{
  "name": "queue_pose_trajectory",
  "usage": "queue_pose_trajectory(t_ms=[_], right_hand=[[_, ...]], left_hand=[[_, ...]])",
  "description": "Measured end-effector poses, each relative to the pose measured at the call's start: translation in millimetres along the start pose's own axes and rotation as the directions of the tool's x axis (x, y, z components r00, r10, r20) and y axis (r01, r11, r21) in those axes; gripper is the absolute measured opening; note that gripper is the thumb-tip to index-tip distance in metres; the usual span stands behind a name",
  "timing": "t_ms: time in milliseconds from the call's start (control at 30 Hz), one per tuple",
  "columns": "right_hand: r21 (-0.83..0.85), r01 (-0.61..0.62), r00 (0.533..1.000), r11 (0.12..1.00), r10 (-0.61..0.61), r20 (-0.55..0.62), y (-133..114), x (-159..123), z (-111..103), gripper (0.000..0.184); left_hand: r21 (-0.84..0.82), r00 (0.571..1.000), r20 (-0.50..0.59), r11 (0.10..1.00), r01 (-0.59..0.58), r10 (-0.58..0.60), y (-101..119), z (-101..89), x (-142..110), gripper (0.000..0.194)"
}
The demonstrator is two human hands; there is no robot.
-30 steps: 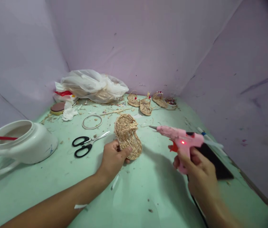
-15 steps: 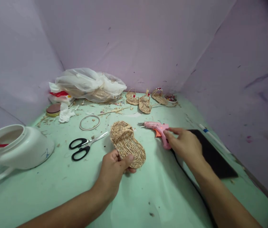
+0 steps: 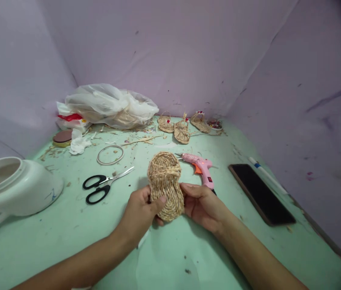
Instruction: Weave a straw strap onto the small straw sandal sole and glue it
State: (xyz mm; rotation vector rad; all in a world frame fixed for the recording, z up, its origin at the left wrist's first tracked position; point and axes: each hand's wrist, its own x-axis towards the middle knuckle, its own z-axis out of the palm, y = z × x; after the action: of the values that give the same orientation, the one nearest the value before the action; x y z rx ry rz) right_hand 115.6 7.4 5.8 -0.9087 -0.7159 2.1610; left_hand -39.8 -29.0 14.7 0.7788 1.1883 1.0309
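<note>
As the head view shows, the left hand [image 3: 140, 207] pinches a woven slipper [image 3: 166, 187] between thumb and fingers, over the middle of the green table [image 3: 52, 237]. The right hand [image 3: 203, 205], partly curled, meets the slipper's right edge; whether it grips cannot be told. Just beyond lies a pink glue gun [image 3: 202, 166]; black-handled scissors [image 3: 108, 185] lie left, a phone [image 3: 261, 193] right.

Scissors [image 3: 109, 187] are lying left of slipper [image 3: 167, 187] | pot [image 3: 39, 189] is standing farther left | glue gun [image 3: 199, 163] is lying right, phone [image 3: 261, 193] farther right | bag [image 3: 110, 106] is resting behind, on table [image 3: 67, 245]
</note>
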Motion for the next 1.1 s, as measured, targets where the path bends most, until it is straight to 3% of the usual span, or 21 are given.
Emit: queue_pose_trajectory(t_ms=[133, 333, 533, 633, 700, 767, 833, 933, 1000, 1033, 1100], right_hand=[[0.025, 0.024, 0.999, 0.999, -0.023, -0.028, 0.8, -0.9, 2.4, 0.010], [0.027, 0.032, 0.999, 0.999, -0.031, -0.016, 3.1, -3.5, 3.4, 0.009], [0.052, -0.075, 0.997, 0.996, 0.073, 0.026, 7.8, -5.3, 6.4, 0.017], [-0.025, -0.078, 0.994, 0.997, 0.076, -0.082, 5.1, -6.6, 8.7, 0.025], [-0.232, -0.025, 0.968, 0.972, -0.034, -0.249, -0.9, -10.2, 7.7, 0.028], [-0.548, -0.002, 0.898, 0.836, -0.239, -0.369, -8.4, -16.4, 5.8, 0.031], [-0.792, -0.019, 0.858, 0.610, -0.397, -0.325, -13.1, -23.7, 6.5, 0.034], [-0.921, -0.047, 0.882, 0.387, -0.417, -0.220, -7.2, -31.4, 15.6, 0.050], [-0.969, -0.079, 0.882, 0.236, -0.436, -0.178, 2.9, -32.0, 22.1, 0.075], [-0.980, -0.089, 0.879, 0.177, -0.450, -0.161, 7.7, -31.1, 23.4, 0.084], [-0.994, -0.088, 0.858, 0.064, -0.502, -0.109, 12.8, -29.0, 20.7, 0.089]], left_hand=[[-0.030, 0.999, 0.001, 0.999, -0.034, 0.034, 4.6, -3.1, 3.2, 0.051], [-0.173, 0.999, -0.036, 0.985, -0.016, 0.010, 5.7, -2.1, 5.0, 0.033], [-0.296, 0.999, -0.023, 0.955, 0.035, -0.044, 2.3, -0.8, 5.8, 0.032], [-0.302, 0.999, -0.017, 0.953, 0.037, -0.044, 2.6, -2.1, 6.3, 0.031], [-0.266, 0.997, -0.069, 0.964, 0.017, -0.036, 5.0, -4.1, 7.3, 0.028], [-0.229, 0.990, -0.127, 0.973, 0.024, -0.054, 9.0, -5.7, 8.0, 0.024], [-0.230, 0.985, -0.135, 0.971, 0.071, -0.105, 13.1, -4.9, 6.4, 0.020], [-0.271, 0.986, -0.042, 0.952, 0.141, -0.158, 17.1, 1.8, -1.8, 0.018], [-0.240, 0.981, 0.033, 0.951, 0.196, -0.194, 18.8, 6.3, -10.0, 0.019], [-0.169, 0.968, 0.058, 0.953, 0.250, -0.243, 19.9, 6.9, -14.2, 0.020], [0.147, 0.920, 0.094, 0.919, 0.366, -0.381, 23.9, 3.0, -20.9, 0.023]])
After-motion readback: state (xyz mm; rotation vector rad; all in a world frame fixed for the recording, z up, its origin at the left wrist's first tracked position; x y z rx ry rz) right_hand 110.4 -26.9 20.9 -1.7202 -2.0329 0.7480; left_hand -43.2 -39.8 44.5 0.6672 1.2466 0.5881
